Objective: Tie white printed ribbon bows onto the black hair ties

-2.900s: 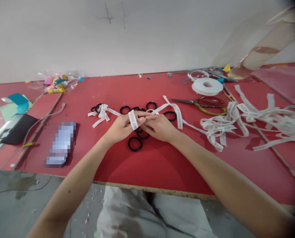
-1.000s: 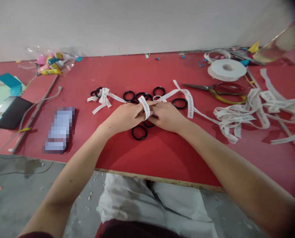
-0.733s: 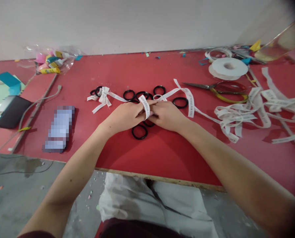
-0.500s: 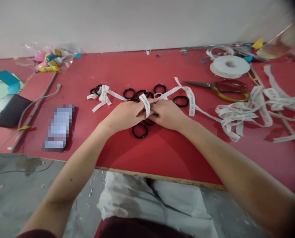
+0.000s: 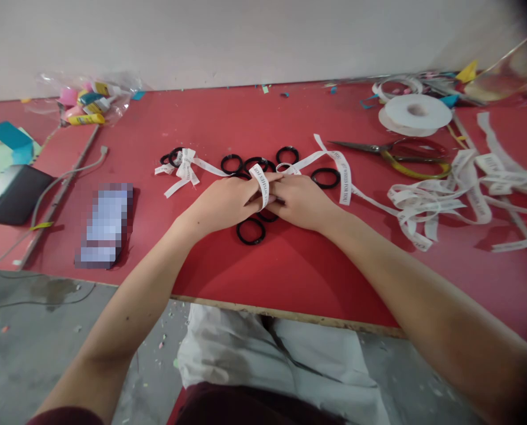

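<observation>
My left hand and my right hand meet fingertip to fingertip over the red table. A white printed ribbon is looped around my left fingers, and both hands pinch it. The ribbon runs on to the right past a fold. A black hair tie lies just below my hands, and several more lie beyond them. A finished ribbon bow on a black tie sits to the left.
Scissors and a white ribbon spool lie at the right rear, with a heap of cut ribbon strips nearer. A phone, a cable, a dark pouch and a bag of coloured items are at the left.
My hands stay together on the ribbon loop, with small finger shifts. The view has tilted down a little, so everything on the table sits slightly higher in the picture.
</observation>
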`<state>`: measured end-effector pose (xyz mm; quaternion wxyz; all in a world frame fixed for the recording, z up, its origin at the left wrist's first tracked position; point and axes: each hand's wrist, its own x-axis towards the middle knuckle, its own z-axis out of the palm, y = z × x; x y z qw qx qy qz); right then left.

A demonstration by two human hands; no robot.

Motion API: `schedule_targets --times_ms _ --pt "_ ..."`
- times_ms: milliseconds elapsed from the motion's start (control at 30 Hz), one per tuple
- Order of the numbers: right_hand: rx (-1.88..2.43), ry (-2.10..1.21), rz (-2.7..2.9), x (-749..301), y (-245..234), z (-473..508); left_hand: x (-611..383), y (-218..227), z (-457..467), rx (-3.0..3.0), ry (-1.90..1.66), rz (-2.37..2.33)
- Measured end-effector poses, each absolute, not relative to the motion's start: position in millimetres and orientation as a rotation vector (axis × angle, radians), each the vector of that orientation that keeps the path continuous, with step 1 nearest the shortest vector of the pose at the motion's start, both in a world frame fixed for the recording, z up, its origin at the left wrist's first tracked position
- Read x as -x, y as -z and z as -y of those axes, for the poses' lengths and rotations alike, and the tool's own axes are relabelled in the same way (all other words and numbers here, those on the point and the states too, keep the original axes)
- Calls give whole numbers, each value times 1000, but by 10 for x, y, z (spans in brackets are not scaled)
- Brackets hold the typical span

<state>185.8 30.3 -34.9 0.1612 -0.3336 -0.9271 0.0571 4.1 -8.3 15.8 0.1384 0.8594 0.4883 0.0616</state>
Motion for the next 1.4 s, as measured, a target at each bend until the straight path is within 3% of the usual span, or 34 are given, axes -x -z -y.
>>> schedule_targets --times_ms 600,1400 --pt "946 -127 2652 -1858 364 -304 -57 -214 138 -2561 41 -1491" --pt "847 -93 2618 -1866 391 -325 -28 -113 74 -2647 -86 -1467"
